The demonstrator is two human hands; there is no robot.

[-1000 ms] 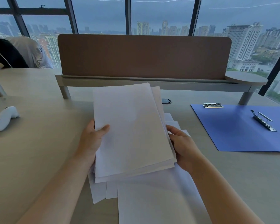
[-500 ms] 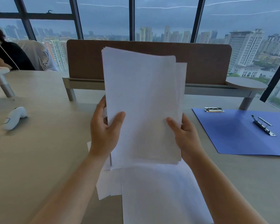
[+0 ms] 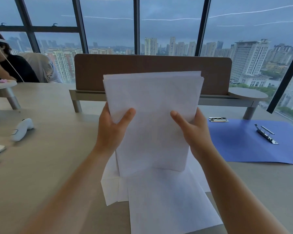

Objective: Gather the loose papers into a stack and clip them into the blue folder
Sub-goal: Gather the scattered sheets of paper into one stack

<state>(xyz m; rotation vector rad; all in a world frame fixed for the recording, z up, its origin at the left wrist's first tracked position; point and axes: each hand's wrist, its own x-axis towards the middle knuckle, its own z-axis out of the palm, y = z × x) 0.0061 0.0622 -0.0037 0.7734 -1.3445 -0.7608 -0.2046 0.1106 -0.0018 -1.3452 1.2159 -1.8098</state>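
I hold a stack of white papers (image 3: 152,105) upright in front of me, its bottom edge resting on the loose sheets below. My left hand (image 3: 112,130) grips its left edge and my right hand (image 3: 193,130) grips its right edge, thumbs on the front. More loose white sheets (image 3: 167,200) lie flat on the table under the stack. The blue folder (image 3: 243,142) lies open on the table to the right, with a metal clip (image 3: 266,136) on its inner face and a second metal clip (image 3: 218,119) at its far left corner.
A brown desk divider (image 3: 91,71) on a grey shelf stands behind the stack. A white handheld device (image 3: 23,129) lies on the table at the left. Another person (image 3: 8,68) sits at the far left. Windows fill the background.
The stack went from lying tilted in my hands to standing upright, then came lower, with its edges more even. Both hands now hold its sides at the same height.
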